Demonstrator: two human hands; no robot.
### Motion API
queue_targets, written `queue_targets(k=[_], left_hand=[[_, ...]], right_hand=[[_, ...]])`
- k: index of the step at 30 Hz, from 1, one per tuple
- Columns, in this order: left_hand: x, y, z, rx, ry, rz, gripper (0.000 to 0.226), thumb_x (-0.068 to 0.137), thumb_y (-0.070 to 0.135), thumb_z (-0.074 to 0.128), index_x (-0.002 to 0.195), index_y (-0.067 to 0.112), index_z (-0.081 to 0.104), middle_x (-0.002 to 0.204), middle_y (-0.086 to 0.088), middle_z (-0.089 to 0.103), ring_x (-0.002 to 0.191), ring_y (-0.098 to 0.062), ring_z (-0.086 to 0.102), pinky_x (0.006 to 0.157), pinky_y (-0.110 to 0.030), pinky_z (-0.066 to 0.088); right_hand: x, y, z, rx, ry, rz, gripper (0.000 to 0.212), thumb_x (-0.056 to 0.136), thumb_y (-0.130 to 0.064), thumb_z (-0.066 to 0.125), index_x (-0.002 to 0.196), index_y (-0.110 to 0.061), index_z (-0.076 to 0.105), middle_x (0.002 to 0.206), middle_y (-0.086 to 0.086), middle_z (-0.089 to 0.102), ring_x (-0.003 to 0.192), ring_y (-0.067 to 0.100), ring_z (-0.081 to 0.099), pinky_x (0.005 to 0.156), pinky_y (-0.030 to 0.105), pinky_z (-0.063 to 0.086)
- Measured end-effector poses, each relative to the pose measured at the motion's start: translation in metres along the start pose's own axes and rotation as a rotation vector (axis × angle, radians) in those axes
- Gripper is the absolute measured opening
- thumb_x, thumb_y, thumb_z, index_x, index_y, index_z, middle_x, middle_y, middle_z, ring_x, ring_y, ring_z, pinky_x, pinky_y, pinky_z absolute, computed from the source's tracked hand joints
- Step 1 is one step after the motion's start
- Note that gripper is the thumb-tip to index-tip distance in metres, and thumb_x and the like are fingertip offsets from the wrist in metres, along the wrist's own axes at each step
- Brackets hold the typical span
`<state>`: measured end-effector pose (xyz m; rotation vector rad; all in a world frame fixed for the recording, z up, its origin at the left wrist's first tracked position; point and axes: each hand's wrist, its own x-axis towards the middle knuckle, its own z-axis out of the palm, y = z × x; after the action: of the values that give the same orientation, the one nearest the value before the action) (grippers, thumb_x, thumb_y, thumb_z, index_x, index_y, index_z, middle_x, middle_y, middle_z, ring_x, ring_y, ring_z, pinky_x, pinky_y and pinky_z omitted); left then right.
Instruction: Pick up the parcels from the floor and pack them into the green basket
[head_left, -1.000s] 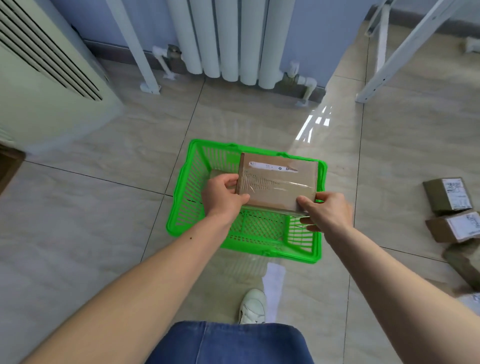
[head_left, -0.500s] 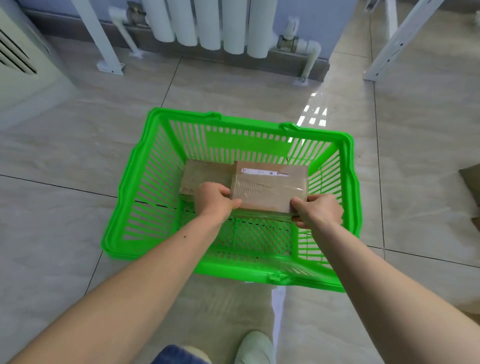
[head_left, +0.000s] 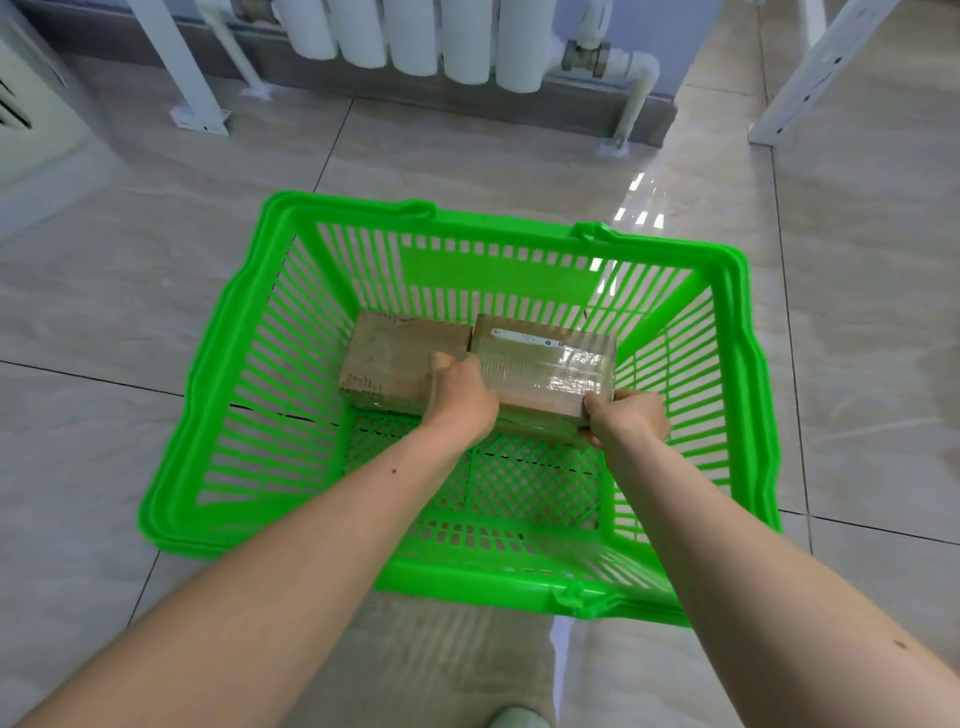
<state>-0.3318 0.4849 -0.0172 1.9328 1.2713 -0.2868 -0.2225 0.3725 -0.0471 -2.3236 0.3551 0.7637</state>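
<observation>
1. Head view: a white radiator (head_left: 415, 36) and white frame legs (head_left: 179, 62) stand beyond the green basket (head_left: 218, 364) on the tiled floor (head_left: 104, 312). A plain parcel (head_left: 395, 358) lies inside the basket, touching the taped parcel (head_left: 545, 364).
2. Left hand (head_left: 460, 395): fingers curled, gripping the taped parcel's left end.
3. Right hand (head_left: 626, 421): fingers curled, gripping its right near corner.
4. The taped parcel sits between both hands, low inside the basket, at its far right.

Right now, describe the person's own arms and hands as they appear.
Both arms are bare, with no sleeves in view. The left hand and right hand wear no gloves, rings, watch or bracelet that can be seen. A small dark mole marks each forearm.
</observation>
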Motion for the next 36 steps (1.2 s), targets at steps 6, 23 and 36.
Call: queue_targets(k=[6,23,36], left_hand=[[0.000,-0.010,0.010,0.086,-0.089,0.045,0.058,0.097,0.007,0.049,0.150,0.010,0.025,0.138,-0.006,0.024,0.118,-0.020,0.028,0.094,-0.022,0.030],[-0.096,0.046,-0.063,0.122,-0.106,0.019,0.054,0.098,0.028,0.047,0.148,0.011,0.033,0.155,-0.008,0.029,0.142,-0.027,0.029,0.119,-0.043,0.025],[-0.293,0.210,-0.167,0.107,-0.136,0.174,0.048,0.098,0.026,0.047,0.140,0.005,0.045,0.159,-0.012,0.021,0.146,-0.028,0.025,0.117,-0.029,0.018]], right_hand=[[-0.004,0.006,0.005,-0.030,-0.037,-0.023,0.031,0.087,-0.026,0.068,0.113,-0.009,0.071,0.107,0.015,0.073,0.100,0.033,0.069,0.092,0.041,0.056],[-0.108,-0.045,-0.098,-0.213,-0.234,-0.144,0.056,0.095,-0.033,0.059,0.141,-0.003,0.044,0.143,0.019,0.054,0.132,0.035,0.050,0.106,0.035,0.039],[-0.249,-0.069,-0.331,0.116,-0.109,-0.020,0.060,0.067,-0.046,0.059,0.118,-0.016,0.054,0.106,0.010,0.066,0.106,0.035,0.067,0.095,0.055,0.053]])
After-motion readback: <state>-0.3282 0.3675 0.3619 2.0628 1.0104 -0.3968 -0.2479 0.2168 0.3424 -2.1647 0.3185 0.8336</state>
